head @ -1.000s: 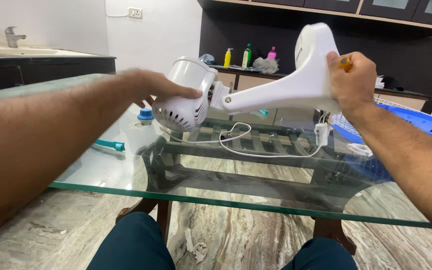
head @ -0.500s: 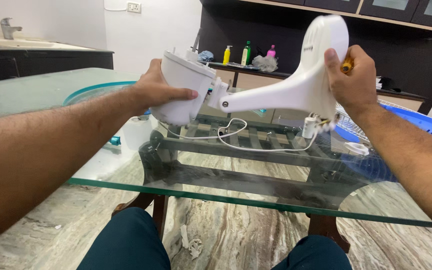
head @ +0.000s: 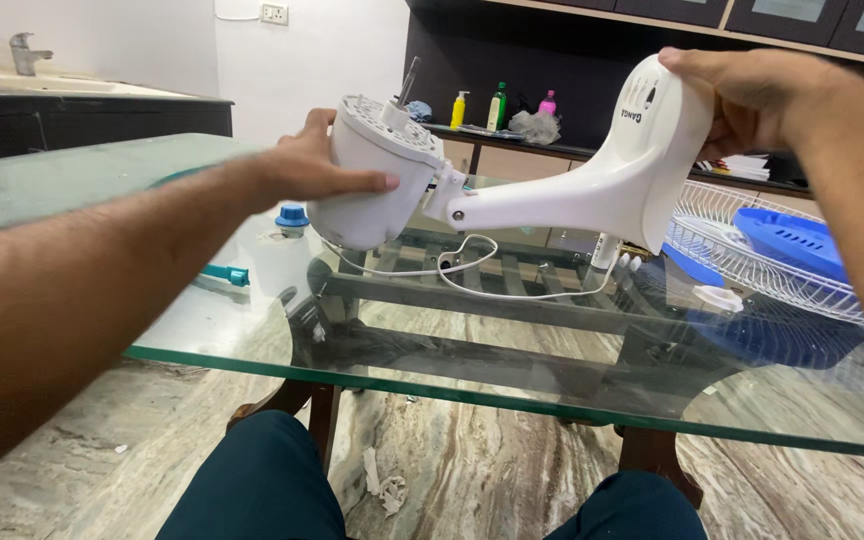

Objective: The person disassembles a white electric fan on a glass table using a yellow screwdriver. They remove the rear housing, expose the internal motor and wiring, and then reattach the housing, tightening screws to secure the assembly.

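Left hand [head: 317, 165] clenches the fan's motor housing [head: 377, 175], right hand [head: 742, 95] grasps its base [head: 652, 150]; the long axis lies roughly level, shaft up.

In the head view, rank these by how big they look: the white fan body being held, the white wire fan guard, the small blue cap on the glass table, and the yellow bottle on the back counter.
1. White fan body, nearest the camera.
2. White wire fan guard, partly cut off and covered.
3. Small blue cap and yellow bottle look alike; the bottle stands farther back, so no ranking.

Fan body [head: 572, 190] under the fingers: smooth glossy white plastic. Tabletop [head: 512, 370] below: clear glossy glass. Grille [head: 742, 265] right: white wire. Floor [head: 472, 480]: polished marble.
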